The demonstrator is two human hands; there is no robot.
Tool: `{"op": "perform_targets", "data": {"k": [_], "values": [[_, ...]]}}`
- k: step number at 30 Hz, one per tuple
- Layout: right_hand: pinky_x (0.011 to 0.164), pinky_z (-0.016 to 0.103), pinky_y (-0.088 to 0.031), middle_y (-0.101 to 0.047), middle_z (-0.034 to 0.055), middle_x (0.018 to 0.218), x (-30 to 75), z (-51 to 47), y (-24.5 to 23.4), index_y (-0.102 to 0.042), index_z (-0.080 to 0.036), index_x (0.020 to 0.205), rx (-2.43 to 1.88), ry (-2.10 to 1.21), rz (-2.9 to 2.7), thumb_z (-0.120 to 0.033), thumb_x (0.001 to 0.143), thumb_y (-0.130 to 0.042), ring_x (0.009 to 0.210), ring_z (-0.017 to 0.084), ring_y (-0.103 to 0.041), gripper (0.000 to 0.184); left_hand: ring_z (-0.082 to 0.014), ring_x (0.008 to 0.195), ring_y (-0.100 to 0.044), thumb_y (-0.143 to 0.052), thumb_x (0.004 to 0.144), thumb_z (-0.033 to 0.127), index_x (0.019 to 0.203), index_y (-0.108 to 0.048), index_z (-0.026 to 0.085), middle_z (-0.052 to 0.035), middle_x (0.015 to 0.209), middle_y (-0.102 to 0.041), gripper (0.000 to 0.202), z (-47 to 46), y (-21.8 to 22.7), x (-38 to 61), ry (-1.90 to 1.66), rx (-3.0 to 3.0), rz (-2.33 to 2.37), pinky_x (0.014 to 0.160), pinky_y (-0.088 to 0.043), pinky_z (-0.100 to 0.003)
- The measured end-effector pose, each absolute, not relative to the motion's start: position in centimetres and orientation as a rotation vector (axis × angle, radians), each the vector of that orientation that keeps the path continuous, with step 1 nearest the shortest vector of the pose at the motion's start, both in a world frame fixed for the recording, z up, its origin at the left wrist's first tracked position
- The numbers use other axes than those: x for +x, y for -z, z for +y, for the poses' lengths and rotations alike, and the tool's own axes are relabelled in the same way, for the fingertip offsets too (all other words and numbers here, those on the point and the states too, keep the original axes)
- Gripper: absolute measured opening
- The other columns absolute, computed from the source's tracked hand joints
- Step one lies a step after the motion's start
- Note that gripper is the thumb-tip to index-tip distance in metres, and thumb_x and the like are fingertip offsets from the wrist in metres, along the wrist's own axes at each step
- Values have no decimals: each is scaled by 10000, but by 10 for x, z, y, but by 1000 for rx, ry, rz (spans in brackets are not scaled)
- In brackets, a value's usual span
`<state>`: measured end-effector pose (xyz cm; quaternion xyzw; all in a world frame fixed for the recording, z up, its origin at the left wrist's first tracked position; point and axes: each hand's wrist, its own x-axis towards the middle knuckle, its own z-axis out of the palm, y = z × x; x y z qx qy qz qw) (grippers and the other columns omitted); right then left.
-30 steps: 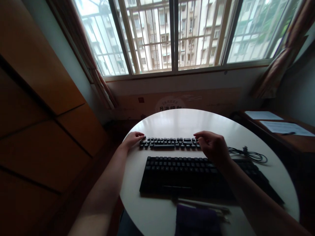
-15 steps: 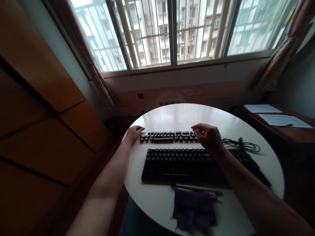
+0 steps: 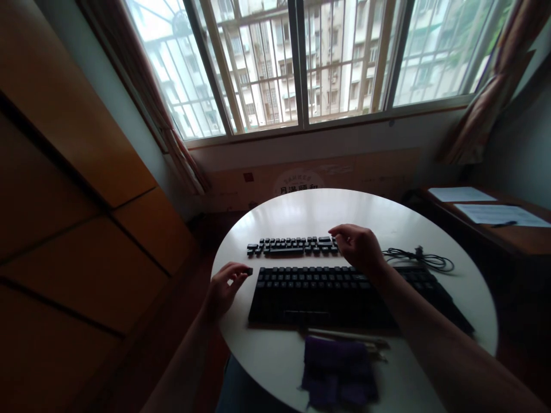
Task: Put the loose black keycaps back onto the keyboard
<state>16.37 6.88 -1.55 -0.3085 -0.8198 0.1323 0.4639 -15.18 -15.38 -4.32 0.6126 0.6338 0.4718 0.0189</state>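
A black keyboard [image 3: 327,289] lies on the round white table [image 3: 327,209]. Beyond it, loose black keycaps [image 3: 293,246] are laid out in rows. My left hand [image 3: 224,287] hovers by the keyboard's left end, fingers pinched on a single black keycap [image 3: 249,271]. My right hand [image 3: 357,246] is at the right end of the keycap rows, fingers curled and pinched on the caps there; what they hold is hidden.
A coiled black cable [image 3: 419,259] lies right of the keycaps. A purple cloth [image 3: 340,373] and a thin pale tool [image 3: 348,335] sit at the table's near edge. Wooden cabinets [image 3: 77,189] stand left. A side desk with papers [image 3: 491,212] is right.
My left hand has come back from the left end of the keycap rows toward the keyboard's left end, carrying one keycap. My right hand has stayed at the rows' right end.
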Motion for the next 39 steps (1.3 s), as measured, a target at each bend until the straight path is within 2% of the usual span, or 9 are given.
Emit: {"op": "perform_targets", "data": {"k": [7,11,15,28,39], "values": [[740,238,-517,-755,13,951,165,69,13,-792,-208,930,-790,-342,-1998,-239,871,-525,813,141,-700,275,-199,821,-662,-629,949,389,980,-755,245,-82,976,-707,193,-171,52,-141,-1287,2011,1916,672,-557,-311],[722,230,-519,-755,12,950,166,69,12,-796,-207,927,-807,-373,-1989,-245,863,-536,820,140,-700,271,-245,963,-647,-664,930,385,983,-770,254,-102,1018,-698,177,-172,53,-137,-1221,2126,2003,778,-584,-353],[722,227,-524,-755,19,958,167,69,12,-798,-203,935,-805,-388,-1997,-247,863,-544,829,142,-698,268,-243,949,-645,-658,943,349,998,-764,261,-84,976,-719,149,-171,52,-134,-1159,2263,1988,859,-570,-384],[689,219,-467,-751,12,908,165,64,10,-800,-198,925,-772,-359,-2037,-252,868,-552,684,102,-628,260,-201,887,-664,-661,957,287,1023,-766,214,-76,934,-737,144,-170,51,-131,-1171,2420,1914,810,-575,-336],[705,225,-474,-751,0,911,165,66,12,-798,-212,916,-773,-355,-2056,-245,864,-558,694,107,-635,248,-174,861,-651,-696,926,182,991,-758,201,-52,911,-747,92,-170,49,-130,-1186,2471,1843,780,-557,-288]]}}
